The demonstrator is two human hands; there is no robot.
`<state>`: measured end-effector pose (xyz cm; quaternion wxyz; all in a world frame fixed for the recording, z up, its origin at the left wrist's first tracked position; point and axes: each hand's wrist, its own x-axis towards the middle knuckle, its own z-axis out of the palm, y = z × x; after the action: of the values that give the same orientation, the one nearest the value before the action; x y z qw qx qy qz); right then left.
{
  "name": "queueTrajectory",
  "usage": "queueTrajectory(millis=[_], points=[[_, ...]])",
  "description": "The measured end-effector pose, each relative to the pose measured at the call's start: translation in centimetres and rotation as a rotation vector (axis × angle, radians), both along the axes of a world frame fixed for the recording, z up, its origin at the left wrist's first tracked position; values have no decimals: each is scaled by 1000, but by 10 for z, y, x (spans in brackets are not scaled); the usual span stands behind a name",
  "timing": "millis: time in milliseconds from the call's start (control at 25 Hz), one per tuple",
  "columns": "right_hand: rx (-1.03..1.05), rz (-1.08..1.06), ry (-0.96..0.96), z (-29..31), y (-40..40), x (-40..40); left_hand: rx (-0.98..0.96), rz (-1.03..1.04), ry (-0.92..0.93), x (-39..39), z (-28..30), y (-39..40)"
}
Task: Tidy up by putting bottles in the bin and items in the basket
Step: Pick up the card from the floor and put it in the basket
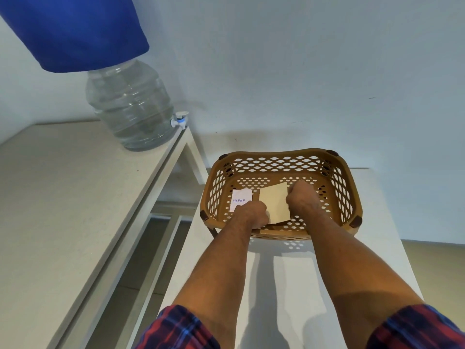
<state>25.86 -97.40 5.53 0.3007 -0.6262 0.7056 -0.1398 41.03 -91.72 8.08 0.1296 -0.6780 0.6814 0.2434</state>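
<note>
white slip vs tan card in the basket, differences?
The white slip bears blue handwriting; the tan card looks blank. The slip is smaller, the card larger. The left hand covers the slip's near corner; both hands flank the card. Both lie inside the basket.

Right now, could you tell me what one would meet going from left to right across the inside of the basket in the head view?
White note → left hand → beige card → right hand → the basket's bare right wall.
</note>
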Motion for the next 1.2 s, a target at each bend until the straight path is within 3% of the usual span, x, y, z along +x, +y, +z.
queueTrajectory(millis=[400, 600, 1000, 1200], points=[[65, 86, 106, -16, 2, 13, 33, -66, -99, 8, -5, -4], [19, 96, 183, -1, 23, 12, -176, -72, -24, 18, 9, 9], [-509, 85, 423, 82, 134, 23, -684, -77, 142, 58, 61, 111], [-658, 94, 493, 98, 233, 42, -798, -109, 75, 89, 73, 214]])
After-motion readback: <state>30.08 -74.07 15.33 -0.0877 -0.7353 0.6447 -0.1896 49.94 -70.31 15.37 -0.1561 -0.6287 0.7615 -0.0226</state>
